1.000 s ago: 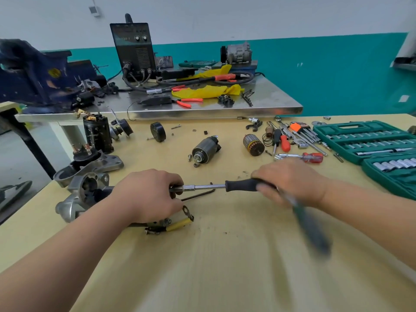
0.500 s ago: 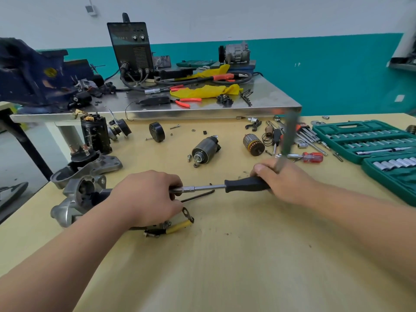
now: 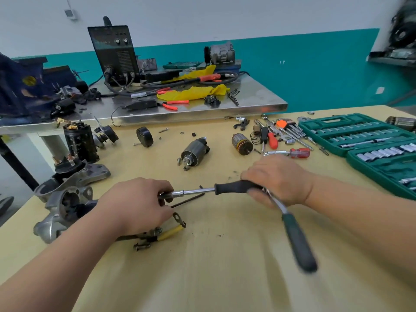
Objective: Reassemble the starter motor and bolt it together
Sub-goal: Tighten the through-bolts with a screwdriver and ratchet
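The starter motor (image 3: 60,210) lies on its side at the left of the yellow worktop (image 3: 225,278), its grey nose housing facing outward and its rear hidden under the left hand (image 3: 137,206). That hand's grip is clamped round the chrome front end of a speed wrench (image 3: 195,190), right where the tool meets the motor. The right hand (image 3: 279,179) is curled tight on the wrench's black middle handle, and the cranked end handle below it is blurred. A yellow-sleeved cable (image 3: 171,229) with a ring terminal sticks out just beneath the left hand. To the right, a green socket case (image 3: 333,120) lies open in two halves. Rows of chrome sockets (image 3: 378,154) sit in their slots, with an extension bar (image 3: 358,143) in the far half. A solenoid (image 3: 194,152) and an armature (image 3: 242,144) lie loose beyond the hands.
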A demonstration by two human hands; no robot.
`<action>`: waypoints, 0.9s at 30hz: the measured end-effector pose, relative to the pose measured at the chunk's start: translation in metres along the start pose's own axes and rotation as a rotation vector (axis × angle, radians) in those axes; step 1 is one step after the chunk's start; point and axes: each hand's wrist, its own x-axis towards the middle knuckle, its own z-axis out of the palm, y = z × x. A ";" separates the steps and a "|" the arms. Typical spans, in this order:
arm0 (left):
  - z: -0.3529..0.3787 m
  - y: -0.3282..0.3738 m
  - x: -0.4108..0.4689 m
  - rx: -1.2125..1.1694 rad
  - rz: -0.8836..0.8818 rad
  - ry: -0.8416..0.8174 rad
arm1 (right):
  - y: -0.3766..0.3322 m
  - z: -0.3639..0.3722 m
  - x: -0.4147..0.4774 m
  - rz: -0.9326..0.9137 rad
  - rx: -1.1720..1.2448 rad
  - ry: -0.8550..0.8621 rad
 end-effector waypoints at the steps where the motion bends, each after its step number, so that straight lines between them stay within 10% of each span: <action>1: -0.001 0.000 0.001 0.002 -0.002 0.001 | -0.001 0.001 -0.001 0.034 0.044 -0.057; 6: 0.000 0.000 -0.002 0.008 -0.018 0.024 | 0.001 -0.006 0.024 0.981 1.041 -0.391; 13: 0.000 0.002 -0.003 -0.007 -0.034 0.028 | 0.015 -0.003 0.005 -0.121 -0.208 -0.026; 19: 0.004 -0.002 -0.007 -0.008 -0.025 0.069 | 0.004 0.005 0.026 0.994 0.913 -0.437; 27: 0.004 0.001 -0.003 -0.052 0.015 0.093 | 0.001 0.004 0.007 0.773 1.136 -0.193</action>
